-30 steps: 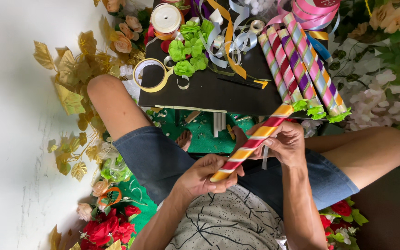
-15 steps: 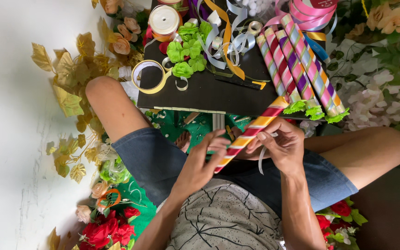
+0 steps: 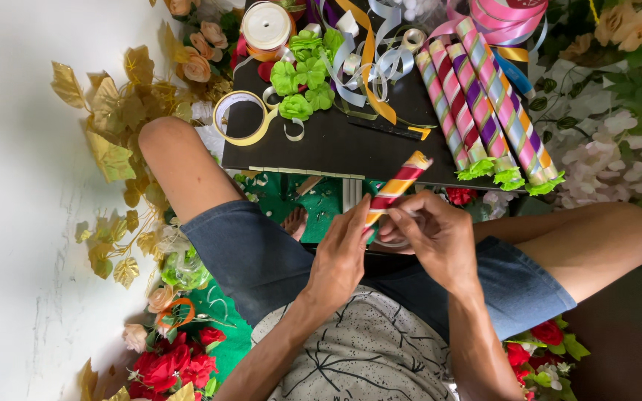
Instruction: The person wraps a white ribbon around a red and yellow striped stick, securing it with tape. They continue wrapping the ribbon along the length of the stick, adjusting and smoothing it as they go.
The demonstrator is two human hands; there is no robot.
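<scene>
We hold a striped red, yellow and white stick (image 3: pixel 394 186) over our lap, both hands clamped on it: left hand (image 3: pixel 343 252) flat alongside, right hand (image 3: pixel 432 234) pinching beside it, below the black surface (image 3: pixel 336 145).

The striped stick (image 3: pixel 395 186) is wrapped in shiny ribbon, glossy and smooth, like the finished sticks (image 3: pixel 484 111) on the matt black board (image 3: pixel 336 145). Gold leaves (image 3: pixel 113 126) look like glossy plastic; the shorts (image 3: pixel 254 252) are rough denim cloth.
</scene>
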